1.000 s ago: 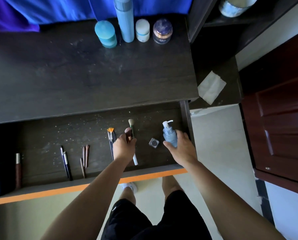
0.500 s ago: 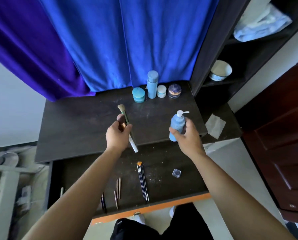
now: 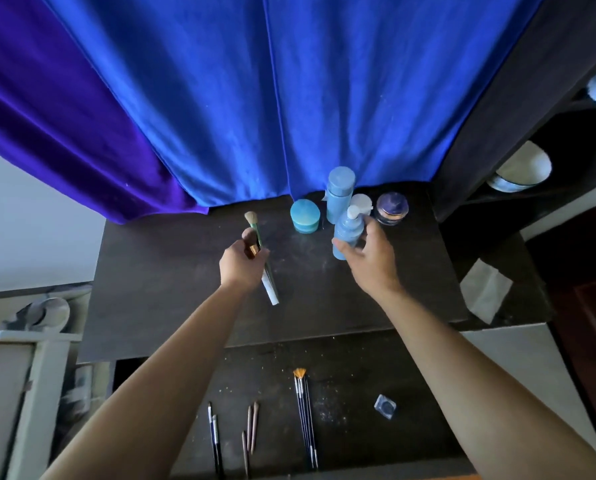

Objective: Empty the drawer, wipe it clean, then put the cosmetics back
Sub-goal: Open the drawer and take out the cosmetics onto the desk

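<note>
The left hand (image 3: 241,264) gripped a makeup brush (image 3: 261,256) above the dark tabletop (image 3: 171,271); the right hand (image 3: 369,258) clasped a blue pump bottle (image 3: 348,231) beside the far jars (image 3: 304,215).

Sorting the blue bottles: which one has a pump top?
The pump bottle in the right hand; the taller bottle standing behind it has a plain flat cap.

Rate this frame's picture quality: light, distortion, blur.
Head view: wide-angle bending fans the blue curtain outward and slants the desk top's edges; the curtain is brightly lit, the drawer dim; the right hand on the pump bottle is slightly smeared, the left hand gripping the makeup brush sharper.
</note>
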